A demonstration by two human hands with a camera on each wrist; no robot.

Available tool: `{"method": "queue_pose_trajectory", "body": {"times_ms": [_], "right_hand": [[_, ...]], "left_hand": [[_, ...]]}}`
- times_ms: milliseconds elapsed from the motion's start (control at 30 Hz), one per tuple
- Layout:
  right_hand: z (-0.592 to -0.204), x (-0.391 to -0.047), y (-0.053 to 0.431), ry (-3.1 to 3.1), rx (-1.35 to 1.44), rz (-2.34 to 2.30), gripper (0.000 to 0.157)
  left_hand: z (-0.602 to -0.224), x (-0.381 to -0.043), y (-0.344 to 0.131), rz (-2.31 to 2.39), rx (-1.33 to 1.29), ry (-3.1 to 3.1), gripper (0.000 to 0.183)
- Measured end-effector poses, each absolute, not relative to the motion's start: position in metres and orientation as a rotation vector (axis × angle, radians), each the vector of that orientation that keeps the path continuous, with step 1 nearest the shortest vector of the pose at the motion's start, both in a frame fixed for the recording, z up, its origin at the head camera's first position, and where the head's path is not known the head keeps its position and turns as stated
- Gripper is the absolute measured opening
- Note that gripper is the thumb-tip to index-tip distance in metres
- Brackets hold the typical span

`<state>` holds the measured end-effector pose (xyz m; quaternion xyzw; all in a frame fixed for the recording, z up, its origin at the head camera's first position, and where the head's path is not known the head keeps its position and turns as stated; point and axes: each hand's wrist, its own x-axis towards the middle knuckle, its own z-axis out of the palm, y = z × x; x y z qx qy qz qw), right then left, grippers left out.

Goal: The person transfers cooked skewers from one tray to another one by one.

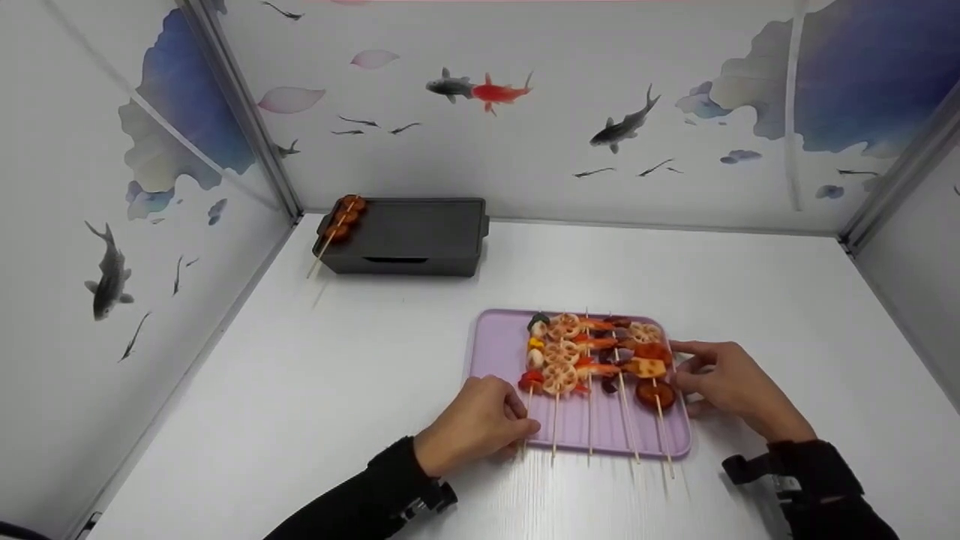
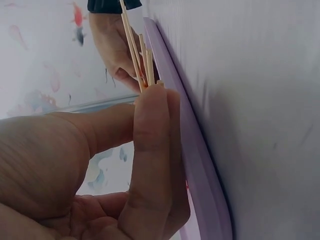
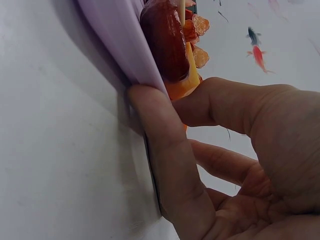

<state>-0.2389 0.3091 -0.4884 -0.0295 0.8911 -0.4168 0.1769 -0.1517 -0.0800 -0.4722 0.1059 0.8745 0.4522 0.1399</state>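
On the white table lies a lilac tray (image 1: 499, 341) holding several food skewers, their bare sticks pointing toward me over its near rim. At the tray's near left corner my left hand (image 1: 480, 420) pinches the lower stick of the leftmost skewer (image 1: 532, 381), which carries vegetable pieces. The left wrist view has thumb and finger together in front of the bundle of skewer sticks (image 2: 149, 67). My right hand (image 1: 731, 386) grips the tray's right edge, thumb above and fingers at the outer side. Close to that thumb is the rightmost skewer (image 1: 655, 394), with a round brown slice lowest.
A dark grey grill box (image 1: 420, 232) stands at the back left against the wall. One skewer of round brown pieces (image 1: 346, 219) lies across its left end, the stick jutting over the front. White panels (image 1: 525, 165) with painted fish enclose the table.
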Motion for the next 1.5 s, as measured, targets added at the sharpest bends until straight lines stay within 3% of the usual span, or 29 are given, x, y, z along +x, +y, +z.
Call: {"method": "queue_pose_trajectory", "body": {"times_ms": [1500], "right_hand": [[-0.489, -0.241, 0.312, 2.549, -0.083, -1.144, 0.074]], "left_hand": [[-0.455, -0.179, -0.115, 1.113, 0.387, 3.086, 0.042]]}}
